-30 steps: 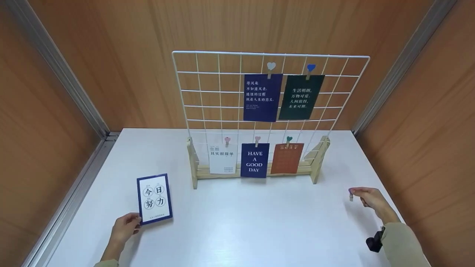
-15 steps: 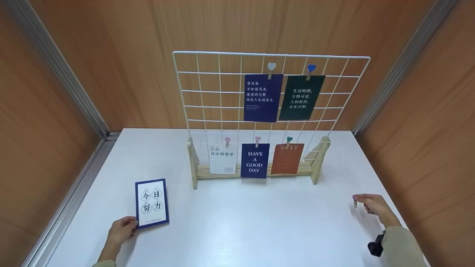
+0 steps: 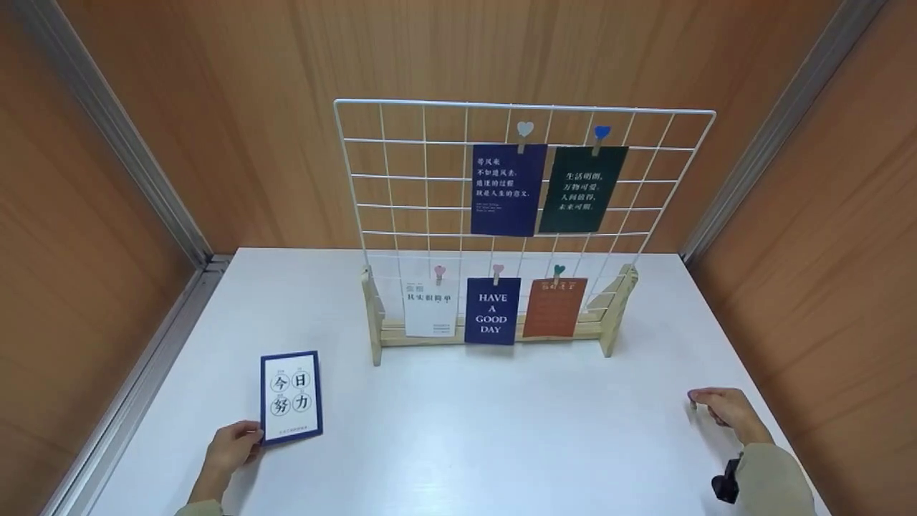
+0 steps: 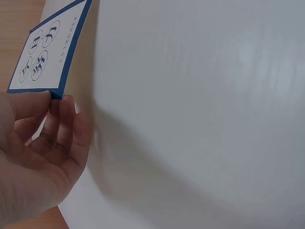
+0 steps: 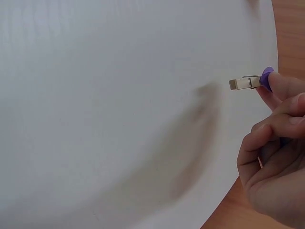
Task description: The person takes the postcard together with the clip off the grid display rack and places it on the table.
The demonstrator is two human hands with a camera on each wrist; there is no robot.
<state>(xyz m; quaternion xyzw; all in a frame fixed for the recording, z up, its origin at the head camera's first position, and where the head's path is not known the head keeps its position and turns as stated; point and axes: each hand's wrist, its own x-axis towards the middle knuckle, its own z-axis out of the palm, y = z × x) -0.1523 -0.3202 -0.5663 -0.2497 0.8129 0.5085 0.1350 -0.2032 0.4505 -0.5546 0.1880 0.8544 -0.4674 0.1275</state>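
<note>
My left hand (image 3: 233, 448) pinches the lower left corner of a white card with a dark blue border (image 3: 291, 398), held above the table. In the left wrist view the thumb lies on the card's edge (image 4: 69, 57), with fingers beneath. At the right, my right hand (image 3: 732, 414) pinches a small wooden clothespin (image 5: 245, 83) by its purple end, its tip pointing away from the fingers. Between the hands stands a white wire grid rack (image 3: 401, 208), holding several cards hung by heart-topped clothespins, among them a navy card (image 3: 491, 310) and a dark green card (image 3: 584, 190).
The rack stands on a wooden base (image 3: 376, 337) toward the back of the white table (image 3: 444, 430). Wood-grain panels enclose the table at the back (image 3: 251, 143) and both sides. A white card (image 3: 430, 308) and an orange card (image 3: 555, 308) hang low on the grid.
The left hand has drawn the bordered card slightly down and left, with the card turning a little more upright. The right hand has moved down and slightly right with the clothespin.
</note>
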